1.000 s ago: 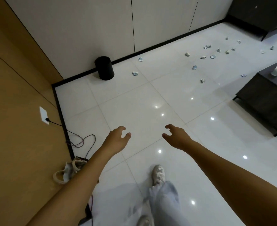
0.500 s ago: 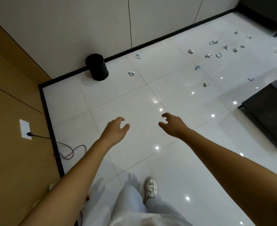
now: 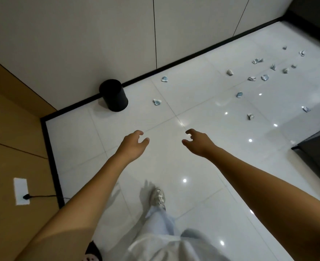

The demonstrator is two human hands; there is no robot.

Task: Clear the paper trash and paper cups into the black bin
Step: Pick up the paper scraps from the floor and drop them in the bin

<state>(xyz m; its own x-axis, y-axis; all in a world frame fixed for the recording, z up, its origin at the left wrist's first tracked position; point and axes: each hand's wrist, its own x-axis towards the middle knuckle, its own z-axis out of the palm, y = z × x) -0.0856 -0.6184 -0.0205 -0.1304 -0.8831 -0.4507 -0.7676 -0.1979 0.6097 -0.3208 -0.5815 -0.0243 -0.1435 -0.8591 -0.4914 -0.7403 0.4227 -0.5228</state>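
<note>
Head view: looks like the approach step, nothing is being carried yet. Left hand (image 3: pixel 133 146) and right hand (image 3: pixel 197 141) are hanging out front over the floor tiles (image 3: pixel 202 166), apart from each other, fingers loosely curled, both holding nothing. Black bin (image 3: pixel 114 97) is sitting upright against the baseboard (image 3: pixel 174 65), ahead and left of the hands. Nearest paper scrap (image 3: pixel 157 102) is lying just right of the bin, well ahead of both hands; another scrap (image 3: pixel 164 79) is by the wall; the remaining scraps (image 3: pixel 264 77) are scattered far right. Next move, I'd guess: walking in, crouching, pinching the nearest scrap. No cups showing here.
</note>
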